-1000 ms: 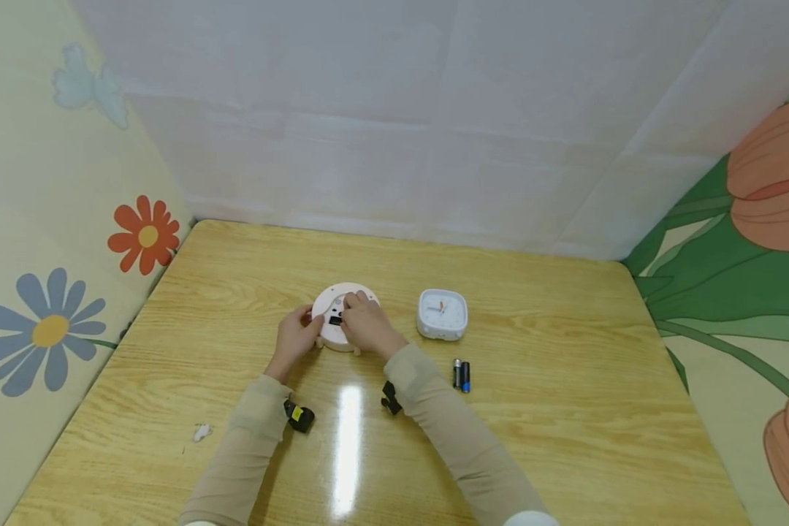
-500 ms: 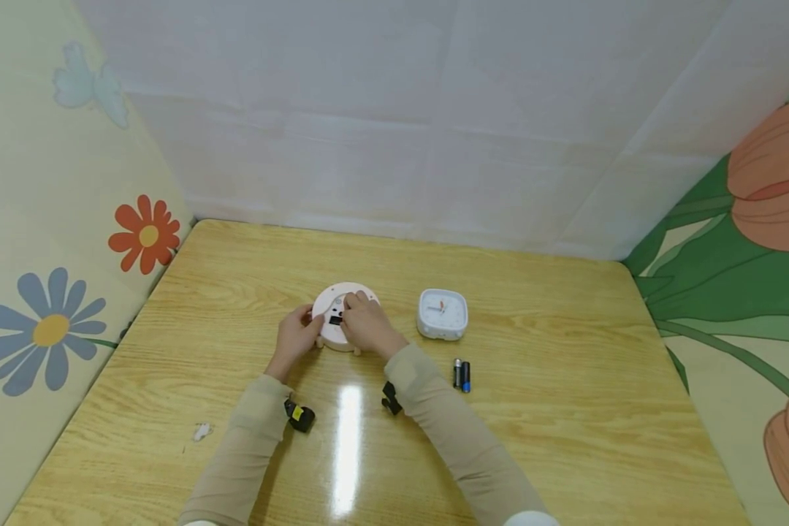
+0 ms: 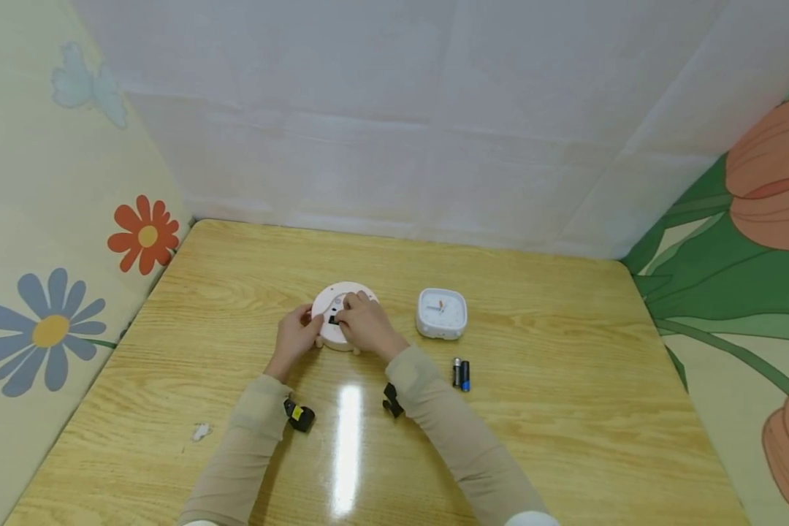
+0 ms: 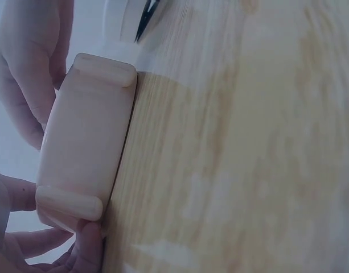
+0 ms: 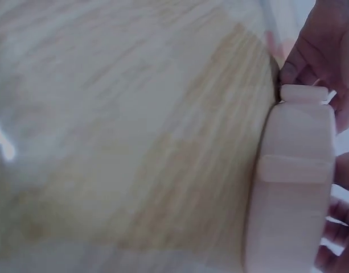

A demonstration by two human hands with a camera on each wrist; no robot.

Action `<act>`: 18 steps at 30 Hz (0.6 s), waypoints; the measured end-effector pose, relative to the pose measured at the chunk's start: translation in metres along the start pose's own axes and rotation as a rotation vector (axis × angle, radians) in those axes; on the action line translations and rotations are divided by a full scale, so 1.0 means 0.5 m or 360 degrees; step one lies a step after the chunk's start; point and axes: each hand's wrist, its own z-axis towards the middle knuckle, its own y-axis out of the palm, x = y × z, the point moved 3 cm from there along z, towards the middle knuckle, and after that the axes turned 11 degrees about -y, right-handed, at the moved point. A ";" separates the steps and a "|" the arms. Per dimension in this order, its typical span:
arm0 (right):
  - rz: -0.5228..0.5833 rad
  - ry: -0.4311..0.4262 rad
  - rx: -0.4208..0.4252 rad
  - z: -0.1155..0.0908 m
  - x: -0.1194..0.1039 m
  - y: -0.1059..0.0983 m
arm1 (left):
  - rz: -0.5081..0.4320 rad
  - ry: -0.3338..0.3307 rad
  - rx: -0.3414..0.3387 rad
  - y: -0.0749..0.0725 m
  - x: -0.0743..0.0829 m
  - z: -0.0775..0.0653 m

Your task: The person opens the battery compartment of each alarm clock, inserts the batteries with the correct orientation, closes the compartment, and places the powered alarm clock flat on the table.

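Observation:
A pale pink round alarm clock (image 3: 332, 337) stands on the table with its back toward me. Dark knobs and a dark slot show on its back panel. My left hand (image 3: 294, 338) grips the rim from the left, thumb on the back; in the left wrist view its fingers (image 4: 89, 250) reach round near one stubby foot. My right hand (image 3: 368, 325) has its fingers bent, and thumb and fingertips pinch at the middle of the clock's back. The small part between those fingertips is hidden. Both wrist views show the clock (image 5: 294, 216) from its footed underside.
To the right stands a white square alarm clock (image 3: 442, 314), its face up. Two batteries (image 3: 462, 375) lie side by side in front of it. A small white scrap (image 3: 201, 432) is on the wooden table (image 3: 565, 409) at left.
My right thumb and fingertips have shifted slightly left on the clock's back, covering more of the dark knob. The left hand and the pink clock hold almost still.

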 end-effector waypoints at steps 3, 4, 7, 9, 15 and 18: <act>-0.0086 0.0006 -0.0101 0.001 0.002 0.000 | -0.0008 0.0003 -0.0009 0.003 0.001 0.000; -0.0110 0.0015 -0.0134 0.000 0.003 0.000 | -0.0007 0.0000 -0.0010 0.003 0.002 0.000; -0.0160 0.0041 -0.0183 -0.001 0.006 -0.002 | -0.0003 -0.0013 -0.0017 0.004 0.002 0.000; -0.0157 0.0058 -0.0178 -0.003 0.009 -0.004 | -0.0001 -0.0024 -0.0023 0.005 0.001 0.002; -0.0140 0.0073 -0.0128 -0.007 0.011 -0.003 | 0.0006 -0.0042 -0.0029 0.003 -0.001 0.003; -0.0135 0.0074 -0.0101 -0.009 0.011 -0.001 | 0.0011 -0.0040 -0.0031 0.001 0.000 0.001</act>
